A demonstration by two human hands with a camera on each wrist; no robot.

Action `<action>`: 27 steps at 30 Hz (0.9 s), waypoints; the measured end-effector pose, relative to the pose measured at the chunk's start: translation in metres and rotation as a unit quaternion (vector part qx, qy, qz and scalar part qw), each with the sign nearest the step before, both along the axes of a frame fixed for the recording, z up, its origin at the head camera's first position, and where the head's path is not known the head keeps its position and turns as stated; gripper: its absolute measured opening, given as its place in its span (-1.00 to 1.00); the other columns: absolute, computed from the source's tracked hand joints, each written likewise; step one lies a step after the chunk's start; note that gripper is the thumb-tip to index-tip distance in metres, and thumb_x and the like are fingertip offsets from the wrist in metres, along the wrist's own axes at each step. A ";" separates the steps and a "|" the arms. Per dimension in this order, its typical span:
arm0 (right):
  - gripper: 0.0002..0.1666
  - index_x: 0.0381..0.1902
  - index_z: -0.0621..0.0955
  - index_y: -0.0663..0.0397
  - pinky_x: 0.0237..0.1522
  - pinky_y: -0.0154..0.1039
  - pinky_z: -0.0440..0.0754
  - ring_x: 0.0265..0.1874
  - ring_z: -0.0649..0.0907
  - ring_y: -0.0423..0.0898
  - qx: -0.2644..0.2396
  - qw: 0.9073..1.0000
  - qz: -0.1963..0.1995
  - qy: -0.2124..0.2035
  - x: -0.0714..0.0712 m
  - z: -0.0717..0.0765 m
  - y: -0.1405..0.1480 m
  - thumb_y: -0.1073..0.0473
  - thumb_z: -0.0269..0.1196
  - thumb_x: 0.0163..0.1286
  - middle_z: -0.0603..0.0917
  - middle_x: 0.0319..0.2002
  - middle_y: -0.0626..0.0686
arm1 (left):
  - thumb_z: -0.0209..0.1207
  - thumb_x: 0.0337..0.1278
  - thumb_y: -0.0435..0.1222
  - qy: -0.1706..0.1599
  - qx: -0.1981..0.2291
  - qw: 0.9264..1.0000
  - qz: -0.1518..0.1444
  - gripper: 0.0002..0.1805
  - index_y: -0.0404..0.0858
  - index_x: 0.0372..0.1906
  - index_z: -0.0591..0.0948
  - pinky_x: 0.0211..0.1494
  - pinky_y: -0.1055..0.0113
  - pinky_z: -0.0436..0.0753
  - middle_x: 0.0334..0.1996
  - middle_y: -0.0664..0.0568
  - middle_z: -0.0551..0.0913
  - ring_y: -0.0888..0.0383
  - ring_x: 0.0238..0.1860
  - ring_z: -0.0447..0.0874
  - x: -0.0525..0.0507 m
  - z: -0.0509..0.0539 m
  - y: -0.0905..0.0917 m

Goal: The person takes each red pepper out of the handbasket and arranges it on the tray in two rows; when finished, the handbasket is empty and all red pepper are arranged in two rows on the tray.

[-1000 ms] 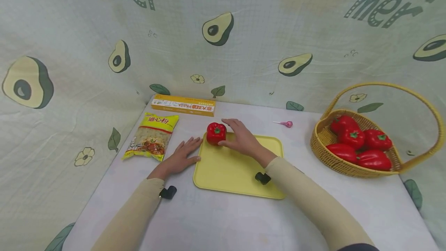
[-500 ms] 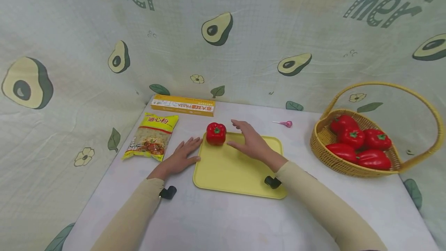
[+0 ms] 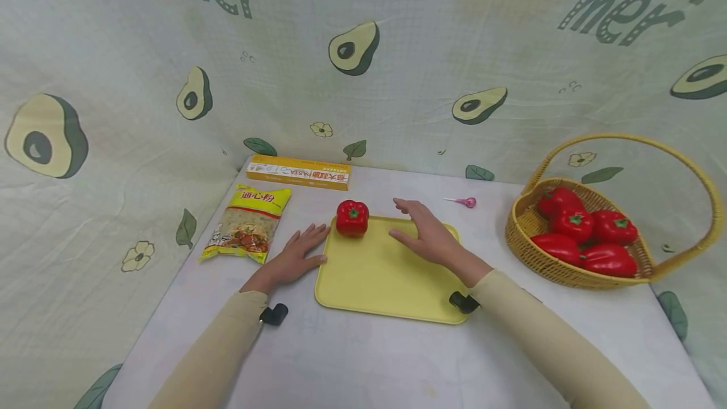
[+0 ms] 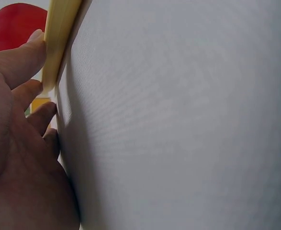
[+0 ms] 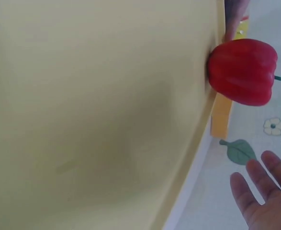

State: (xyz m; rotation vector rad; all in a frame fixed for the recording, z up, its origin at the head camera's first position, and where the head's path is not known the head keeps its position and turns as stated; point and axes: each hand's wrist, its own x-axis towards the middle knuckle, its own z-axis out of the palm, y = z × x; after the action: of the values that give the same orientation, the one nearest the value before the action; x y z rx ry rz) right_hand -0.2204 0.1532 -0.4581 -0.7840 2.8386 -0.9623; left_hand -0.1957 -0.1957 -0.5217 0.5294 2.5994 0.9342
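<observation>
A red bell pepper stands in the back left corner of the yellow tray; the right wrist view shows the pepper against the tray's edge. My left hand lies on the table with fingers spread, its thumb touching the tray's left rim. Over the tray's right half hovers my right hand, fingers extended and holding nothing, to the right of the pepper. Its fingers also appear in the right wrist view, at the lower right, apart from the pepper.
A wicker basket with several red peppers stands at the right. Behind the tray lie a pasta box and a pink lollipop. A yellow pasta bag lies beyond my left hand. A printed cloth hangs behind the table.
My right hand has let go of the pepper and moved right, away from it. The pepper, the tray and my left hand have stayed in place.
</observation>
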 end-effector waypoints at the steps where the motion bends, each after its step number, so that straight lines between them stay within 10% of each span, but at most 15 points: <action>1: -0.11 0.57 0.24 -0.01 0.40 0.17 0.43 0.35 0.45 0.12 0.001 1.000 0.002 0.004 0.001 0.000 0.002 -0.13 0.31 0.44 0.44 0.38 0.15 | 0.11 0.48 0.03 0.000 -0.001 1.000 0.000 -0.19 -0.03 0.65 0.04 0.64 -0.01 -0.38 0.64 0.05 0.00 0.02 0.65 -0.30 0.000 0.000 0.000; 27: -0.25 0.53 0.30 0.01 0.34 0.18 0.48 0.31 0.47 0.12 -0.002 1.000 -0.012 0.014 0.011 0.014 0.061 -0.10 0.22 0.53 0.42 0.39 0.15 | 0.10 0.48 0.03 0.002 0.000 1.000 0.002 -0.19 -0.05 0.65 0.05 0.64 -0.05 -0.37 0.64 0.00 0.00 -0.03 0.65 -0.30 0.002 0.005 0.001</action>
State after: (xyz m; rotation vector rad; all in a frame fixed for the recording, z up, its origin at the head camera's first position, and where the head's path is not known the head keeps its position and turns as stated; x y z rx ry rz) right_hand -0.2094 0.2141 -0.4446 -0.7712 2.8767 -0.9681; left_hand -0.1933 -0.1948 -0.5166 0.5263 2.6051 0.9359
